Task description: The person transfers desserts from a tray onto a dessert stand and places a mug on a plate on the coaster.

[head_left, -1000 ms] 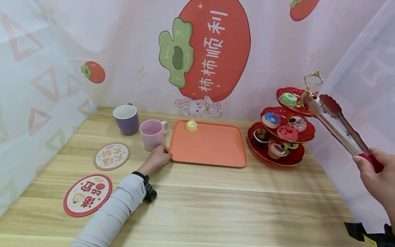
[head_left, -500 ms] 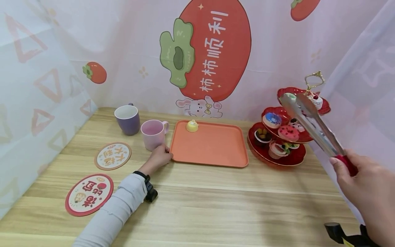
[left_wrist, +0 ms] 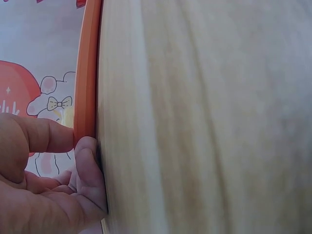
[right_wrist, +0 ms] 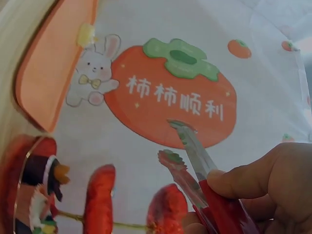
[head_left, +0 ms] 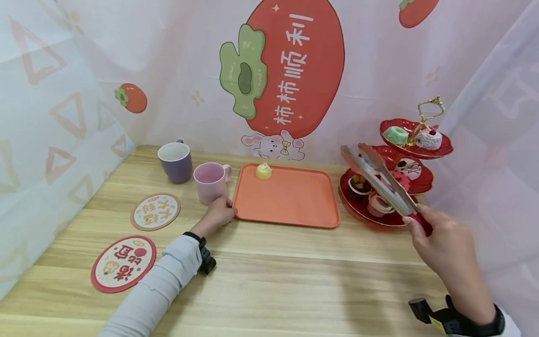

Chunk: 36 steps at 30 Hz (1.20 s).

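"What is each hand doing?"

"The right hand grips the tongs by their red grip, out toward four o'clock of the tray. Their tips stand apart, nothing between them, in front of the stand as the head view sees it. The left hand pinches the tray's rim at its eight o'clock corner."

"And the tray itself?"

"Flat on the counter, the stand just beside it at three o'clock, a yellow cake inside at eleven. It looks like stiff, light plastic, so I'd expect it to slide easily; a pinch on the rim suits it."

"How would the tongs behave?"

"Probably stiff and springy, the metal smooth. The red grip should give the surer hold."

"Anything delicate?"

"The yellow cake, I'd say: likely light, perhaps soft, with a topping that could get squashed. Take it low on its sides, gently."
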Tool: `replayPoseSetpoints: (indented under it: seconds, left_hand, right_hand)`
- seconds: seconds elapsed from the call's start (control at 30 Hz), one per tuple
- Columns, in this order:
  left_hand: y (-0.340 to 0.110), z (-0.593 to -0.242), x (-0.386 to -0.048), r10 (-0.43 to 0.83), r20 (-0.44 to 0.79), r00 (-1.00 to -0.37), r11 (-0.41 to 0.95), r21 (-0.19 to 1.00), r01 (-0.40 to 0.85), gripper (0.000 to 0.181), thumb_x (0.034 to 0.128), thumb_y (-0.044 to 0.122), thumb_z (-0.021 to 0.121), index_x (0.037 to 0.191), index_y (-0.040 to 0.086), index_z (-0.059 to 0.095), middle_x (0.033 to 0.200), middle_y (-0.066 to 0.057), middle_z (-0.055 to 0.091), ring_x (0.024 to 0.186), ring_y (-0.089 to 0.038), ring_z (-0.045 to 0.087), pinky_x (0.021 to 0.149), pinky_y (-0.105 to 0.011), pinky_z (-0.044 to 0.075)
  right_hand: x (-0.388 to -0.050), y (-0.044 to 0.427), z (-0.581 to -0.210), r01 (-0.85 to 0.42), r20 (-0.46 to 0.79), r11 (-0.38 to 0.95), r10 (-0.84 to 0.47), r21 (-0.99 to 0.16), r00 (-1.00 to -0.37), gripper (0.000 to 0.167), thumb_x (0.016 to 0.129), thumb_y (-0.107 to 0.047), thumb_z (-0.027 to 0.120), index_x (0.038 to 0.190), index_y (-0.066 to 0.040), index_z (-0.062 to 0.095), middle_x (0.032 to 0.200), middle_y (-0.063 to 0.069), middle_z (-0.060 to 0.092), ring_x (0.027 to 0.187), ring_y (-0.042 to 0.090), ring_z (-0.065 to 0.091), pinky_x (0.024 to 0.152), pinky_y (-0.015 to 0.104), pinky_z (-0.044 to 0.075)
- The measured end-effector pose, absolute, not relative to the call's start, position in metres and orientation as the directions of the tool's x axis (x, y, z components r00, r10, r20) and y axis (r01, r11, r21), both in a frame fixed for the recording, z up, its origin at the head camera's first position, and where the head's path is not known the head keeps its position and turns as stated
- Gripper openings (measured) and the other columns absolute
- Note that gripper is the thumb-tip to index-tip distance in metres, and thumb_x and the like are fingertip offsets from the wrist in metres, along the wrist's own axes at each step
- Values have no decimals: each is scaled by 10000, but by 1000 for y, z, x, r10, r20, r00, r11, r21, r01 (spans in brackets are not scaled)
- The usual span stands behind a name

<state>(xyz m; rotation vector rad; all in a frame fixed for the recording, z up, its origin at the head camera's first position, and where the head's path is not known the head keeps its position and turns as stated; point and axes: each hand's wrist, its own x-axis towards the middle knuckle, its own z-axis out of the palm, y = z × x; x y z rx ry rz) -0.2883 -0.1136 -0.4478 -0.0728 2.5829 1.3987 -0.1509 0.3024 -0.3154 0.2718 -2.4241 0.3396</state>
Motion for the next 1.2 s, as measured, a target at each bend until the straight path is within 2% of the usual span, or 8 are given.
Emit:
replayPoseSetpoints:
  seconds: [0.2,0.33,0.5,0.87,1.03,1.2]
  left_hand:
    - [-113,-446,-288,51,-200,-978,560,817,-138,134,849,56,555,942,-8,484,860,-126,536,710,-205,536,605,-278,444]
    - [-113,-445,-289,56,-189,-980,571,812,-124,135,849,62,568,935,-16,499,852,-130,551,718,-211,566,619,-290,452]
    - [-113,-446,-288,56,-175,-983,573,812,-112,134,839,56,576,924,-15,501,833,-128,557,704,-212,575,618,-290,454]
    - [-114,-446,-288,56,-153,-987,576,812,-94,138,825,52,573,923,-14,502,814,-116,561,691,-206,571,620,-290,449]
    - [-114,-445,-288,61,-159,-985,571,815,-97,146,826,48,570,931,-18,493,835,-122,552,698,-207,568,619,-292,452]
    - [-115,-446,-288,61,-167,-984,564,819,-104,154,824,42,573,938,-19,488,849,-130,546,697,-208,571,614,-290,458]
  right_hand:
    - [-158,288,-332,-256,552,940,-94,-224,-829,358,734,-27,743,1007,164,613,788,288,604,530,293,512,418,386,407]
    - [-163,280,-344,-232,486,938,-82,-257,-870,376,758,-51,737,1041,160,609,796,284,604,514,262,496,421,365,415]
    - [-171,271,-357,-236,430,927,-95,-290,-898,354,771,-49,729,1046,145,616,762,217,610,511,202,450,418,305,370]
    - [-190,256,-380,-211,332,915,-92,-344,-939,300,797,-67,704,1028,111,634,712,129,606,539,208,464,469,337,382]
    - [-198,251,-388,-185,253,914,-96,-360,-963,218,815,-64,673,1002,44,648,646,52,553,516,183,438,466,324,353]
    - [-204,243,-395,-183,239,913,-98,-365,-966,80,809,-67,659,882,-34,655,632,16,537,514,175,433,473,321,340]
